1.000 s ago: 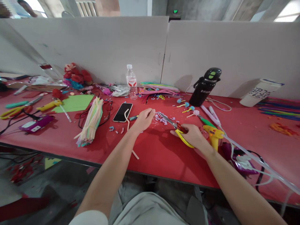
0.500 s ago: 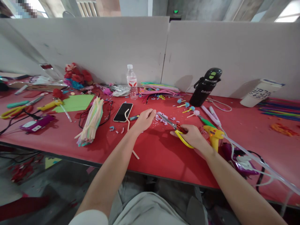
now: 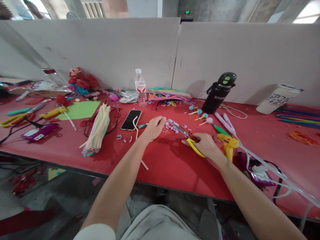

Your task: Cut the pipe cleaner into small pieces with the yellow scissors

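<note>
My right hand [image 3: 205, 143] is wrapped round the red and yellow handles of a pair of scissors [image 3: 192, 142], whose blades point up and left. Short lilac cut pieces [image 3: 175, 126] lie scattered on the red table by the blade tips. My left hand [image 3: 156, 126] is closed in a pinch left of the tips, and whatever it holds is too small to make out. A cream pipe cleaner [image 3: 136, 128] passes over a phone [image 3: 131, 120] and under my left forearm; its lower end shows on the table.
A bundle of pale pipe cleaners [image 3: 97, 130] lies left. Behind stand a water bottle [image 3: 141, 88], a black flask [image 3: 218, 95] and a white cup [image 3: 277, 99]. At the right are a yellow glue gun [image 3: 228, 145], cables and a purple power strip [image 3: 257, 170].
</note>
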A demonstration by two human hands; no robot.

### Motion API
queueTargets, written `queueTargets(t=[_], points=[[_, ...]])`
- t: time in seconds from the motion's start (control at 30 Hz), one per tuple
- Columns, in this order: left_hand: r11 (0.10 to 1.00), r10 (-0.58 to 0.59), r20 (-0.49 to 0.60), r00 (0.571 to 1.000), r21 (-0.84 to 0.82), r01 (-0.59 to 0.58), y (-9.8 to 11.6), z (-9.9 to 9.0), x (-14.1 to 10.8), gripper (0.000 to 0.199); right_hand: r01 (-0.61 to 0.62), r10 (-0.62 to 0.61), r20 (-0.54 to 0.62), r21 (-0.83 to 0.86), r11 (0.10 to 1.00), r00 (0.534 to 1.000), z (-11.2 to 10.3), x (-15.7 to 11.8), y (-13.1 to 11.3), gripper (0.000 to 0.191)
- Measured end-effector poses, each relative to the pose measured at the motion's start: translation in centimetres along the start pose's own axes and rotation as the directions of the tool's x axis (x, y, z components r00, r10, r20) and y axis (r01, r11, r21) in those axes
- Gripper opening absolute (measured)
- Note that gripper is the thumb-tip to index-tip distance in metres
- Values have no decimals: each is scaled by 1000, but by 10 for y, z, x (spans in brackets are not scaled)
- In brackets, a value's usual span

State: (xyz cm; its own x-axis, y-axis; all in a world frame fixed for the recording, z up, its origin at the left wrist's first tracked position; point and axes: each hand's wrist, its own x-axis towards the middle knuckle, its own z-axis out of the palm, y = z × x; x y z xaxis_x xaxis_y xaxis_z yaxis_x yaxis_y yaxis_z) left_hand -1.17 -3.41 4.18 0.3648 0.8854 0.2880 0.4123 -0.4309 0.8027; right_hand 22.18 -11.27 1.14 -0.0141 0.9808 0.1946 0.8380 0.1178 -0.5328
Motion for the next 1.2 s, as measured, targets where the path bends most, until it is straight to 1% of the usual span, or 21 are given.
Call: queueTargets(t=[0.17, 0.83, 1.0, 1.2], points=[[1000, -12, -26, 1000, -5, 12, 0, 1, -1, 39, -1, 2, -31, 30, 1000, 1000, 1, -2, -1, 56], [1000, -3, -12, 1000, -6, 3, -2, 1, -1, 40, 23, -23, 5, 38, 999, 1000, -1, -2, -2, 56], [1000, -8, -1, 1000, 2, 8, -2, 1, -1, 40, 4, -5, 28, 27, 1000, 1000, 0, -1, -1, 54], [1000, -13, 6, 1000, -15, 13, -1, 1, -2, 39, -3, 2, 14, 12, 1000, 1000, 2, -1, 2, 55]])
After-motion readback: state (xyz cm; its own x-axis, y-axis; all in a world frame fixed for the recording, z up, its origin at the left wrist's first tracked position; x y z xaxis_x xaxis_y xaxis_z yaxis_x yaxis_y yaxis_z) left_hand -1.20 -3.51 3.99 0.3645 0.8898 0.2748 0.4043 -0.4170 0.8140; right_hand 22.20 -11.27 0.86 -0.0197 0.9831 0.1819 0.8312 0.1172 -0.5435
